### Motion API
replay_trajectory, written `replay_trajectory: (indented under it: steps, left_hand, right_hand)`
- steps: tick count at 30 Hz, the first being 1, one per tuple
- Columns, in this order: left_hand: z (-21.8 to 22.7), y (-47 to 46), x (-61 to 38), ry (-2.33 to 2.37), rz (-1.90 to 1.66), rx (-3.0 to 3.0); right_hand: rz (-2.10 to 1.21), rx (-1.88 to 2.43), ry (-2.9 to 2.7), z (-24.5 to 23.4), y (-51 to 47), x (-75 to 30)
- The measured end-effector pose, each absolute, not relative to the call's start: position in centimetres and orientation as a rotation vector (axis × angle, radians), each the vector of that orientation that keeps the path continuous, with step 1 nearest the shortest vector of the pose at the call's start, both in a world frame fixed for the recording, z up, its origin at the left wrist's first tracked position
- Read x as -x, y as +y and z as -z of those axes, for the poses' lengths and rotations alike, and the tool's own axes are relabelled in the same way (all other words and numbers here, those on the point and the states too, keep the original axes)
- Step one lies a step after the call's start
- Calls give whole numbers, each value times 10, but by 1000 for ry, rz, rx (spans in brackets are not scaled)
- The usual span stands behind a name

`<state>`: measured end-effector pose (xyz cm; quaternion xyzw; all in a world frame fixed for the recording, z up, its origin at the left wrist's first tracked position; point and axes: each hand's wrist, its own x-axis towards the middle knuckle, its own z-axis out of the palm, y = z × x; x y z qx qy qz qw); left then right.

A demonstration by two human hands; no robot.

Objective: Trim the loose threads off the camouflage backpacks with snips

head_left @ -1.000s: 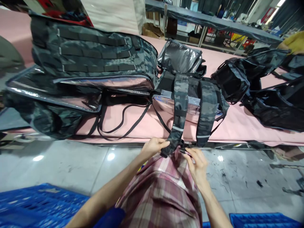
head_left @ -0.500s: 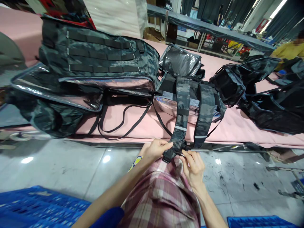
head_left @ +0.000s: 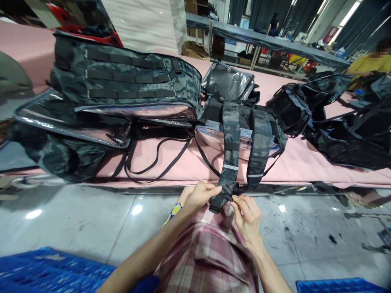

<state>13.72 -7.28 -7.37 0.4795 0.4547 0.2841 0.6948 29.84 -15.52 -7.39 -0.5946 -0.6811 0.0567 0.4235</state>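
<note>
A dark camouflage backpack [head_left: 210, 116] with a silvery lining lies on the pink-covered table, its two shoulder straps hanging toward me. The lower end of the left-hand shoulder strap [head_left: 231, 162] reaches over the table's front edge. My left hand [head_left: 200, 195] is closed on this strap, thumb on top near its buckle end. On the strap's other side my right hand [head_left: 247, 213] pinches its edge between thumb and fingers; the exact piece is too small to make out. The second shoulder strap [head_left: 259, 146] hangs free just to the right.
A large camouflage bag [head_left: 128, 77] stands at the left on the pink table [head_left: 171, 162]. More dark bags [head_left: 354, 138] lie to the right. Blue plastic crates [head_left: 55, 270] sit on the floor. A person in yellow [head_left: 369, 63] is at the far right.
The view has shifted slightly. Both hands keep their hold on the shoulder strap, with hardly any movement.
</note>
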Motion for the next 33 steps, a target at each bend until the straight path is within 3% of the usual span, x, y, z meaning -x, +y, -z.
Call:
replay_trajectory:
  steps: [4,8,18,22,25,27,33]
  left_hand:
    - [83,-64,-128,1129,-630,-1148]
    - [89,-58,-129,1144,-672,-1124]
    - [73,-67,-155,1007,-578,-948]
    - [86,-67,-141,1184,-617,-1148]
    - [90,-69,-144,1475,-922,-1524]
    - [89,-72,-159,1421,-996,-1754]
    - [94,-65,-224,1191,-688,-1628]
  right_hand:
    - [-354,1587,-1330,81,-156,-338]
    - [-307,1720,-1042,84,-158,-389]
    - [-267,1500,-1749,84,-156,-314]
    - [-336,1587,-1412,97,-146,-347]
    - [-434,1654,-1013,102,-128,-397]
    - [-563,1667,-956,103,-111,-419]
    - [-864,1586,-1091,101,-89,-399]
